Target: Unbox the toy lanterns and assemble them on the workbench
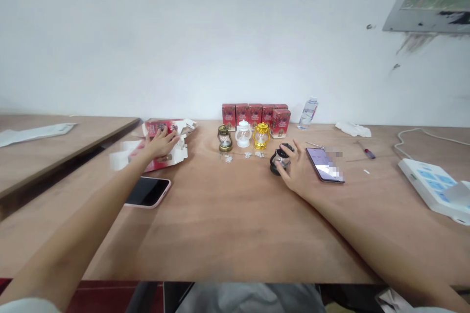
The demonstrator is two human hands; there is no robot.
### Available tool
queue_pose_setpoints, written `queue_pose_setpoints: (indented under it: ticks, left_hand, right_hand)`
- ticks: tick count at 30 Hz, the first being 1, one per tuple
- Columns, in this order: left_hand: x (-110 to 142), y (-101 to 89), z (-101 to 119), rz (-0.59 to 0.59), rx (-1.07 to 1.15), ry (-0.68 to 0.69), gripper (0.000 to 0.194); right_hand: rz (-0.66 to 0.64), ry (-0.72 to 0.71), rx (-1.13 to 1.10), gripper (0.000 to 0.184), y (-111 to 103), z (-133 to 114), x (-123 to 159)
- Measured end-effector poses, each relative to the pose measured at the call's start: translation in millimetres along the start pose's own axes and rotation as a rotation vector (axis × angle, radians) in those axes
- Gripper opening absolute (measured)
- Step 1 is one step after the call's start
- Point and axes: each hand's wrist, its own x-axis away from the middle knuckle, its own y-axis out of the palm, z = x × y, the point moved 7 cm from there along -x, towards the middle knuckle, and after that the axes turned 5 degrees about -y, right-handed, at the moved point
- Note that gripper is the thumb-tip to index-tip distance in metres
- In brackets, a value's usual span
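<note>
My right hand (298, 171) has its thumb and fingers around a small black lantern (281, 159), which leans on the table. At the left, my left hand (161, 143) lies with its fingers stretched out over opened red-and-white cardboard boxes (172, 124); no held thing shows in it. Between the hands stand three little lanterns in a row: a bronze one (225, 138), a white one (243, 134) and a gold one (261, 136). Small pale pieces (229, 159) lie in front of them.
Several closed red boxes (281, 123) line the wall, beside a tilted clear bottle (308, 113). One phone (325, 164) lies right of my right hand, another phone (150, 191) below my left forearm. Farther right are a screwdriver (368, 152), tissue (353, 129) and a white power strip (433, 186).
</note>
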Motion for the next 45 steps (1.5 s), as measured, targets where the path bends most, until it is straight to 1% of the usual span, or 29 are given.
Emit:
queue_pose_setpoints:
  ticks: [2, 4, 7, 9, 11, 12, 13, 15, 17, 18, 20, 21, 22, 23, 24, 25, 26, 28, 29, 30, 31, 32, 34, 37, 38, 39, 41, 43, 45]
  left_hand:
    - [-1.8, 13.1, -1.7, -0.031, 0.023, -0.042, 0.063]
    - [0.0, 21.4, -2.2, -0.012, 0.034, -0.076, 0.065]
    - [3.8, 28.7, 1.2, 0.058, 0.029, -0.063, 0.068]
    - [5.1, 32.0, 2.2, 0.084, 0.044, -0.054, 0.067]
    - [5.9, 30.8, 2.1, 0.113, 0.082, -0.048, 0.065]
    - [6.8, 26.3, 1.7, 0.154, 0.110, -0.045, 0.064]
    - [8.5, 18.2, 1.1, 0.221, 0.144, -0.046, 0.063]
    - [16.6, -7.7, 0.4, 0.429, 0.221, -0.053, 0.059]
    - [31.5, -39.2, 5.9, 0.658, 0.286, -0.043, 0.056]
    - [40.7, -54.0, 13.8, 0.747, 0.306, -0.016, 0.055]
    - [63.4, -79.2, 40.7, 0.874, 0.370, 0.082, 0.054]
    - [75.5, -87.2, 59.8, 0.879, 0.430, 0.154, 0.055]
    - [87.1, -90.4, 83.0, 0.820, 0.507, 0.240, 0.054]
    - [100.0, -90.1, 108.6, 0.734, 0.604, 0.327, 0.053]
    - [111.4, -83.2, 137.4, 0.563, 0.704, 0.408, 0.053]
    - [123.2, -71.4, 166.1, 0.368, 0.788, 0.452, 0.054]
    - [136.2, -57.9, 193.3, 0.197, 0.845, 0.480, 0.060]
    - [160.2, -31.9, 237.6, -0.084, 1.012, 0.530, 0.076]
    - [168.6, -20.5, 253.3, -0.196, 1.098, 0.543, 0.077]
    - [172.2, -12.5, 260.6, -0.231, 1.180, 0.508, 0.069]
    - [173.4, -6.4, 263.9, -0.248, 1.234, 0.476, 0.060]
    - [172.7, -2.6, 262.9, -0.238, 1.268, 0.436, 0.052]
    - [169.4, -1.4, 253.0, -0.177, 1.276, 0.361, 0.043]
    - [167.1, -8.0, 233.2, -0.068, 1.210, 0.279, 0.043]
    - [166.7, -10.2, 227.6, -0.038, 1.183, 0.256, 0.042]
    - [166.0, -12.1, 222.7, -0.009, 1.159, 0.235, 0.040]
    - [162.5, -15.4, 213.1, 0.072, 1.139, 0.194, 0.035]
    - [155.8, -16.2, 202.7, 0.159, 1.172, 0.134, 0.033]
    - [147.8, -12.5, 193.0, 0.207, 1.233, 0.064, 0.033]
  right_hand:
    - [-0.010, 0.018, -0.005, 0.043, 1.1, 1.7, 0.8]
    - [-0.015, 0.026, -0.018, 0.045, 2.8, 3.1, 1.6]
    - [-0.022, 0.043, -0.056, 0.047, 6.8, 5.4, 2.6]
    - [-0.035, 0.068, -0.091, 0.048, 9.8, 7.6, 3.2]
    - [-0.056, 0.104, -0.138, 0.049, 13.0, 10.6, 4.3]
    - [-0.063, 0.120, -0.167, 0.049, 14.4, 12.2, 5.0]
    - [-0.064, 0.133, -0.196, 0.049, 15.5, 13.8, 6.0]
    - [-0.033, 0.144, -0.258, 0.049, 16.1, 16.7, 8.1]
    - [0.036, 0.144, -0.315, 0.053, 14.8, 18.1, 10.5]
    - [0.072, 0.143, -0.344, 0.054, 14.3, 17.7, 11.9]
    - [0.132, 0.146, -0.414, 0.058, 14.0, 14.1, 15.2]
    - [0.153, 0.153, -0.455, 0.059, 14.2, 10.9, 17.0]
    - [0.165, 0.166, -0.497, 0.060, 14.8, 6.9, 19.0]
    - [0.171, 0.182, -0.536, 0.061, 15.3, 2.1, 21.2]
    - [0.167, 0.195, -0.572, 0.062, 15.9, -3.5, 23.5]
    - [0.158, 0.204, -0.604, 0.062, 16.1, -9.8, 25.7]
    - [0.141, 0.208, -0.636, 0.062, 16.2, -16.4, 27.8]
    - [0.108, 0.194, -0.688, 0.062, 15.1, -29.4, 30.8]
    - [0.095, 0.182, -0.700, 0.060, 14.1, -34.6, 31.5]
    - [0.090, 0.180, -0.705, 0.059, 12.8, -37.8, 31.8]
    - [0.094, 0.187, -0.709, 0.056, 11.6, -39.0, 31.6]
    - [0.101, 0.202, -0.714, 0.054, 10.6, -38.5, 30.9]
    - [0.123, 0.244, -0.714, 0.044, 8.8, -34.3, 28.5]
    - [0.113, 0.261, -0.603, 0.014, 5.9, -29.7, 23.5]
    - [0.103, 0.257, -0.557, 0.012, 4.8, -29.4, 22.0]
    - [0.096, 0.258, -0.531, 0.018, 3.9, -29.6, 20.8]
    - [0.076, 0.271, -0.559, 0.026, 4.4, -31.1, 19.2]
    - [0.015, 0.302, -0.681, 0.031, 10.5, -34.2, 18.2]
    - [-0.096, 0.376, -0.871, 0.034, 23.5, -37.5, 19.2]
